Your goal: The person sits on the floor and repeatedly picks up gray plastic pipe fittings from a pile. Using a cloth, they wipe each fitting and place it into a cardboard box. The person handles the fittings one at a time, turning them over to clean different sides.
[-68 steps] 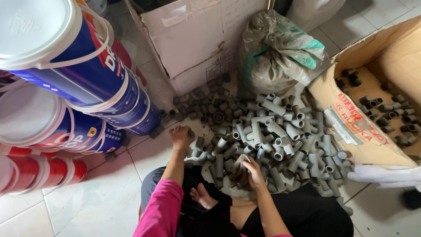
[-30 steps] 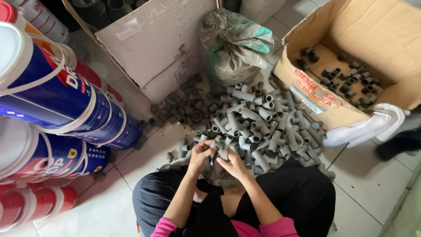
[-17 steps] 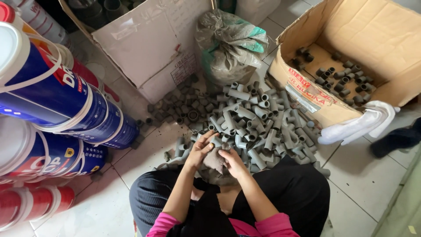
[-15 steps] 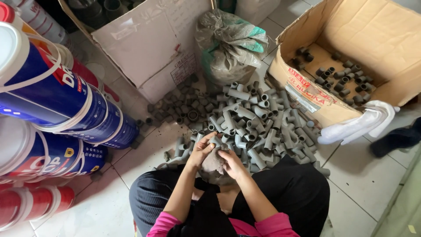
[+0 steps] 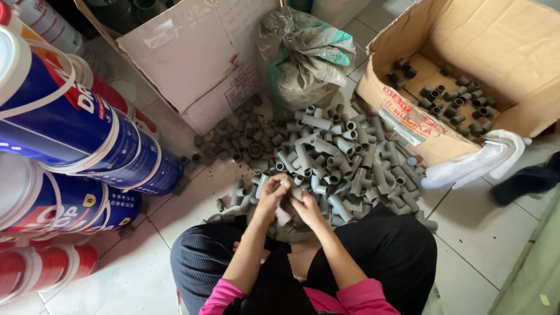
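Observation:
I sit cross-legged on the tiled floor before a heap of grey plastic pipe fittings [image 5: 335,157]. My left hand [image 5: 272,195] and my right hand [image 5: 304,208] meet just above my lap at the near edge of the heap. Together they grip a small grey pipe fitting [image 5: 284,214], which my fingers mostly hide. Both forearms come out of pink sleeves [image 5: 356,297]. Black trousers [image 5: 385,248] cover my knees on either side.
An open brown cardboard box [image 5: 408,125] at the right holds several dark fittings. A white-gloved hand of another person [image 5: 475,163] rests by its corner. A grey sack [image 5: 306,55] and a white cardboard box [image 5: 198,55] stand behind the heap. Blue and red paint buckets [image 5: 64,128] lie stacked at left.
My hands left the heap, where they were spread apart, and came together in front of me on a fitting. The gloved hand came into view at the right.

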